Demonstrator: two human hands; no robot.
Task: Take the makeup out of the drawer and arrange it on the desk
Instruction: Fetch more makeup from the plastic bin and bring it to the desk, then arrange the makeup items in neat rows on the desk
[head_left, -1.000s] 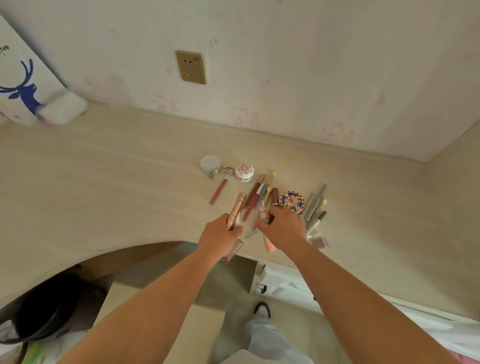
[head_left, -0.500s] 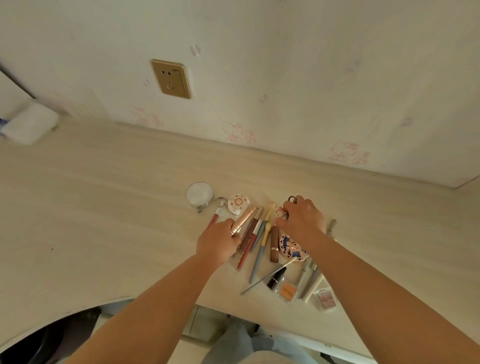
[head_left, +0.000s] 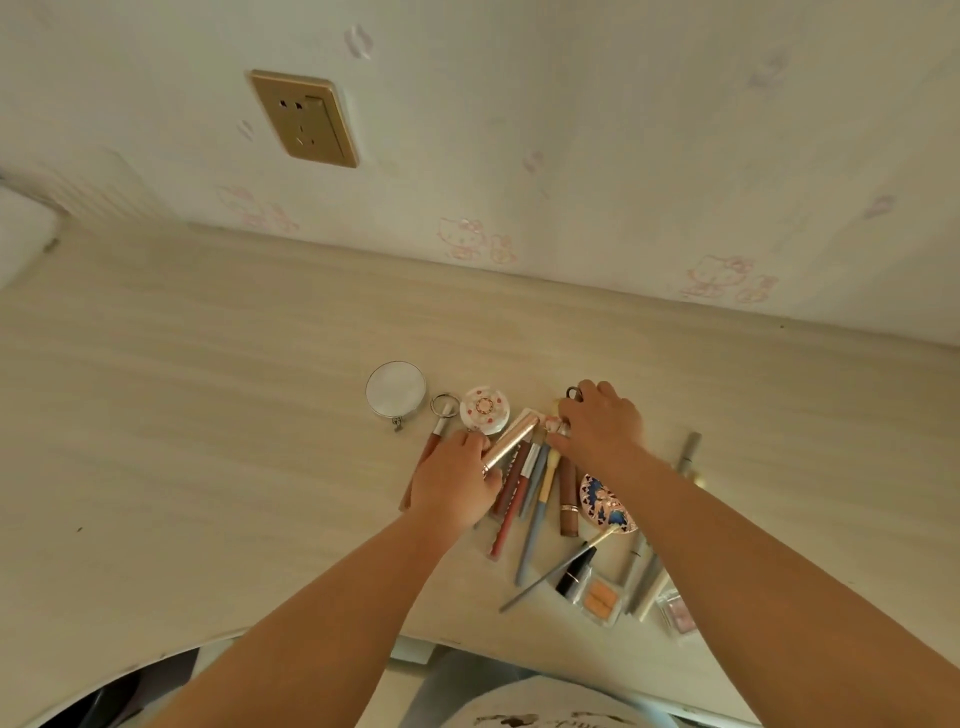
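Two hands over makeup on desk (head_left: 208, 415). Left hand (head_left: 456, 480) pinches rose-gold tube (head_left: 511, 441): light, stiff, slick; likely best held mid-barrel. Right hand (head_left: 602, 428) curled on small items; exact hold unclear.

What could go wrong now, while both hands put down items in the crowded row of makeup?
The left hand holds a rose-gold metallic tube above tightly packed pencils; lowering it may scatter them. The orange eyeshadow palette lies near the pale wooden desk front edge, so the right forearm above it might knock it off.
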